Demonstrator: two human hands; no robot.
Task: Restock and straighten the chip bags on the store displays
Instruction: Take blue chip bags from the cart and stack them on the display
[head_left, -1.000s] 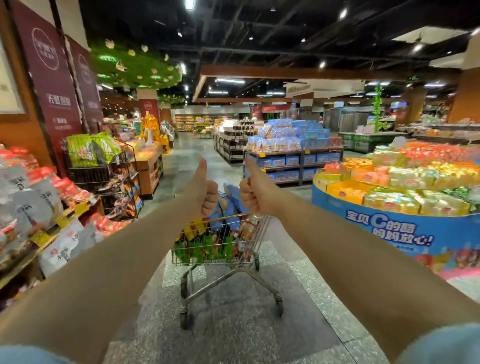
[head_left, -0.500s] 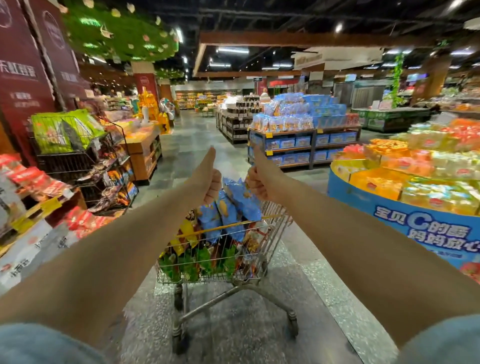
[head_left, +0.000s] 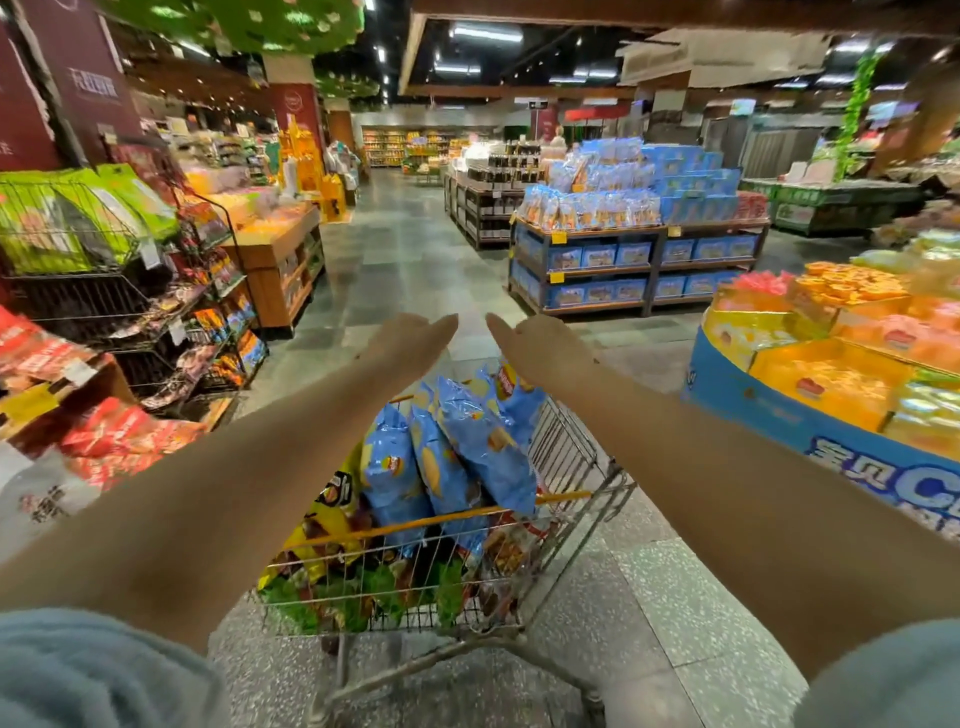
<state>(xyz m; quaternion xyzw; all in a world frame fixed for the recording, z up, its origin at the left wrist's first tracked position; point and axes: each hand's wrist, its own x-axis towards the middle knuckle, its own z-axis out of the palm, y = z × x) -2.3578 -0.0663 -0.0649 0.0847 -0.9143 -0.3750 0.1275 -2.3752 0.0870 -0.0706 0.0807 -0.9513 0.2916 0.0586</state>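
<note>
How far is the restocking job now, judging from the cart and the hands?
Done: nothing visible yet. The shopping cart is full, with blue chip bags standing on top. In hand: nothing; the left hand and right hand are above the cart, holding no bag. Left: all bags must still go to displays; which one is not clear.

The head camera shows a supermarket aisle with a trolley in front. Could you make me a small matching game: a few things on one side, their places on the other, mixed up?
Things:
1. blue chip bags
2. red snack bags
3. round blue display stand
4. blue boxes

Places:
A. on wooden shelves across the aisle, ahead and to the right
B. standing upright in the wire shopping cart
C. near right, stacked with orange and yellow packs
D. on the low shelf at the near left

Pairs: 1-B, 2-D, 3-C, 4-A
</note>
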